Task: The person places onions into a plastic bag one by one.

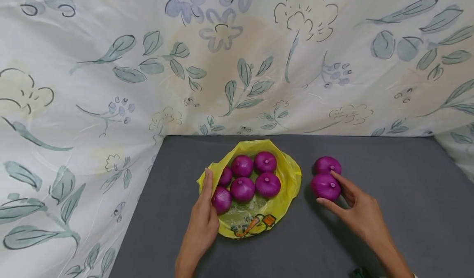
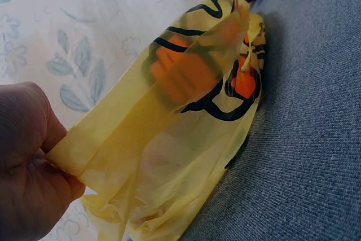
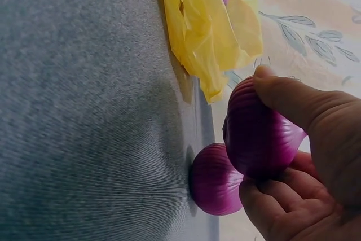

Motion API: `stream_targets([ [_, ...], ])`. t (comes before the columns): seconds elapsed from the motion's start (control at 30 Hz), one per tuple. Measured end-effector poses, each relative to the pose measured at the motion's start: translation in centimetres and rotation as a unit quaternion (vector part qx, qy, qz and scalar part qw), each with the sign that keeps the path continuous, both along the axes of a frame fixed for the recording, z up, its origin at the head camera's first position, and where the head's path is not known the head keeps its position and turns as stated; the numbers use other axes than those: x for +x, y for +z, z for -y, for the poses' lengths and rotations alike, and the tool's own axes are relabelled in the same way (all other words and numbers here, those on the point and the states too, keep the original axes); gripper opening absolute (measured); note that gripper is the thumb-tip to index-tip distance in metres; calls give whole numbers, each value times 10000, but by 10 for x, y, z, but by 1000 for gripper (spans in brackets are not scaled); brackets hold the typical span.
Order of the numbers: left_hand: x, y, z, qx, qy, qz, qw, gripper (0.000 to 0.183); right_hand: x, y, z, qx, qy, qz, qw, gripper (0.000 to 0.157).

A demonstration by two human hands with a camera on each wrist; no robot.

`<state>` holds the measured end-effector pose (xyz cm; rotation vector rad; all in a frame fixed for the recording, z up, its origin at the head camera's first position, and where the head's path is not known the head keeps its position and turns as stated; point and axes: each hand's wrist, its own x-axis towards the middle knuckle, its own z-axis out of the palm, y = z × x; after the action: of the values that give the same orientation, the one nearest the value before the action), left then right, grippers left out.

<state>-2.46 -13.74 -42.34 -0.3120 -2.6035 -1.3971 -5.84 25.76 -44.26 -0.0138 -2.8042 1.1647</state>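
Note:
A yellow plastic bag lies open on the grey surface with several purple onions inside. My left hand is at the bag's left edge. In the left wrist view its thumb and fingers pinch the yellow plastic. To the right of the bag, my right hand grips one purple onion between thumb and fingers. The right wrist view shows this onion raised off the surface. Just behind it, a second onion rests on the surface, partly hidden by the held one.
The grey cloth-covered table extends on both sides of the bag. Behind and to the left hangs a white curtain with leaf and flower prints. A small dark object shows at the bottom edge near the right forearm.

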Motion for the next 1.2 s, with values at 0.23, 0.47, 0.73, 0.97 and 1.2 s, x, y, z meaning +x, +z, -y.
stream_targets([
  [0.23, 0, 0, 0, 45, -5, 10, 10000, 84, -4, 6, 2, -23, -112, -5, 9999, 91],
  [0.47, 0, 0, 1, 58, -16, 33, 10000, 88, -8, 10, 3, -242, -146, -161, 9995, 86],
  [0.73, 0, 0, 2, 31, 31, 16, 10000, 91, -10, 12, 8, -215, -59, -301, 9993, 87],
  [0.97, -1, 0, 2, 44, 17, 21, 10000, 91, -11, 13, 13, -391, 8, -403, 9984, 88],
  [1.2, 0, 2, 1, -5, 53, 60, 10000, 92, -13, 16, 17, -428, 110, -552, 9975, 85],
])
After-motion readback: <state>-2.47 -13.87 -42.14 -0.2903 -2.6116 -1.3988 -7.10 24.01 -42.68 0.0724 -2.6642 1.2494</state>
